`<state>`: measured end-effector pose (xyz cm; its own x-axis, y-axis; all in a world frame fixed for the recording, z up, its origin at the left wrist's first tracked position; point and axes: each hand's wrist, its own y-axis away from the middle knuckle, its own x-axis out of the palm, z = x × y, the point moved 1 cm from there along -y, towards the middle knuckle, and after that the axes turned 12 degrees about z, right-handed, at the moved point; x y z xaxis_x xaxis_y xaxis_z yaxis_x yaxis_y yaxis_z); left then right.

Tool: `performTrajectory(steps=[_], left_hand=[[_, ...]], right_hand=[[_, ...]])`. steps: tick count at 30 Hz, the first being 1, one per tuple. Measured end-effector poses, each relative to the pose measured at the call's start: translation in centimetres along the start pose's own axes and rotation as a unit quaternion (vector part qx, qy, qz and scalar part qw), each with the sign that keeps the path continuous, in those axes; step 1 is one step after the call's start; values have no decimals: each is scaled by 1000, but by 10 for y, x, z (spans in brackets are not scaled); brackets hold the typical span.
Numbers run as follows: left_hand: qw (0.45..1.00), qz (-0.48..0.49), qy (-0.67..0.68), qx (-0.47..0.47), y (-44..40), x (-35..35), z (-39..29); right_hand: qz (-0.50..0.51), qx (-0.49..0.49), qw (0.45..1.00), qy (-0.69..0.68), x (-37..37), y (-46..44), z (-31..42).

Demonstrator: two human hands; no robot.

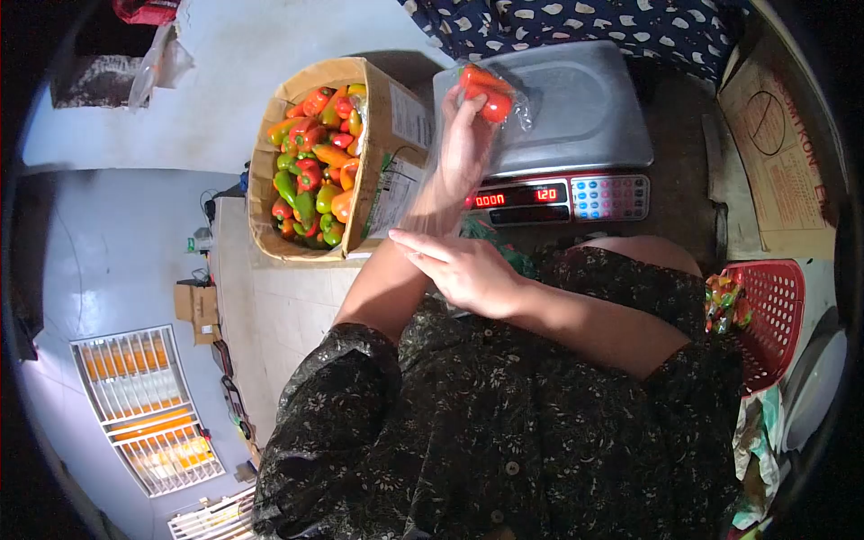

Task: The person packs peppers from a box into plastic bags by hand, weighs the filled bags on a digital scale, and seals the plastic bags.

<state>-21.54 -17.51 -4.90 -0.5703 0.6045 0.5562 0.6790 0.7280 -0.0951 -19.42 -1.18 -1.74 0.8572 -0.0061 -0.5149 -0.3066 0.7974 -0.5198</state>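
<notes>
My left hand (468, 121) is closed around red peppers (486, 93) over the metal plate of a scale (576, 108). Clear plastic (522, 110) covers the peppers and appears to stretch back over the left hand and forearm. Lower down, my right hand (468, 272) lies against the left forearm, its fingers stretched out at the edge of the plastic; whether they pinch it is hard to make out. Left of the hands stands an open cardboard box (387, 148) holding several red, orange and green peppers (310, 171). The scale's display (522, 195) is lit red.
At the right are a red perforated basket (774, 315) with small colourful packets (723, 301) and a large carton (778, 153). Dark patterned cloth (576, 27) hangs beyond the scale. A barred window (148, 409) and a small box (196, 310) are at the left.
</notes>
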Motion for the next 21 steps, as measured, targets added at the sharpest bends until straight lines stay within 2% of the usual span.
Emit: performTrajectory(steps=[1, 4, 5, 7, 8, 11, 14, 17, 20, 21], left_hand=[[997, -53, -54, -1, 4, 3, -1], [967, -53, -245, -42, 4, -7, -2], [966, -33, -253, -28, 3, -12, 2], [963, 10, -269, 0, 1, -12, 5], [945, 1, -326, 8, 3, -13, 6], [934, 8, -355, 26, 4, -22, 8], [875, 32, -482, -34, 12, -33, 10], [894, 91, -436, -56, 9, -52, 16], [866, 117, -447, -192, 17, -32, 8], [884, 133, -410, -181, 20, -30, 8]], right_hand=[[18, 8, 1000, -3, 1, 0, 0], [16, 9, 1000, -23, 1, 1, 0], [7, 4, 999, -31, 1, 1, 0], [55, 31, 998, -20, -4, 0, 3], [79, 45, 996, -14, -6, 0, 3], [17, -4, 1000, -10, -2, -1, 2], [44, 8, 998, -35, -5, 0, 3], [74, 9, 997, -31, -8, 0, 8], [44, -15, 998, -49, -6, 0, 9], [43, -12, 997, -61, -6, 0, 9]])
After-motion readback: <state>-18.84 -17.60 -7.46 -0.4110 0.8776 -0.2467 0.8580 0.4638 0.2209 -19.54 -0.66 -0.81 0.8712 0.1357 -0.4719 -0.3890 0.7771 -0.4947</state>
